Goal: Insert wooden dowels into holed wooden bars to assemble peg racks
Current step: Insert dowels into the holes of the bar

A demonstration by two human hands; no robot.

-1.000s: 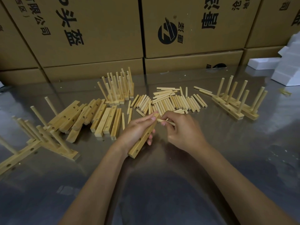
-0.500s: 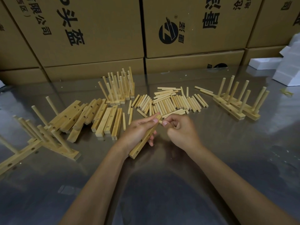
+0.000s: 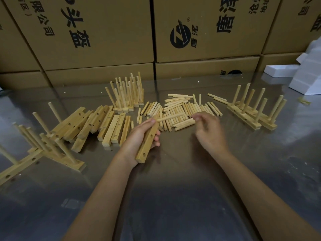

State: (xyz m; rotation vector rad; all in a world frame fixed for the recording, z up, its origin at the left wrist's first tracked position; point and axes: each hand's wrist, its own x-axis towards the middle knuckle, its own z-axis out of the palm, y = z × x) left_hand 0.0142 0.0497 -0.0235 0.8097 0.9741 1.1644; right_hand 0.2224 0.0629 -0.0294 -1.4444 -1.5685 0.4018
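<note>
wooden bar (image 3: 148,140), holed along one face, sits in the left hand (image 3: 139,136), fingers curled under it and thumb pressed along its top, held just above the shiny metal table (image 3: 173,197) near the middle. one dowel (image 3: 171,117) now juts from the bar's far end, pointing right over the loose pile; half a second ago the right hand was pinching that dowel against the bar. the right hand (image 3: 209,131) has let go and moved right, apart from the bar, and is blurred; its fingers look loosely curled and i cannot tell whether they hold anything. farther out, loose dowels (image 3: 184,108) lie scattered flat in the same place as before. left of them, spare bars (image 3: 104,124) lean in a heap. finished racks (image 3: 43,146) stand at the near left, another rack pair (image 3: 251,110) at the right, and a tight cluster of racks (image 3: 126,94) at the far centre. cardboard boxes (image 3: 104,40) wall the far edge, with white foam blocks (image 3: 305,73) at the far right.
</note>
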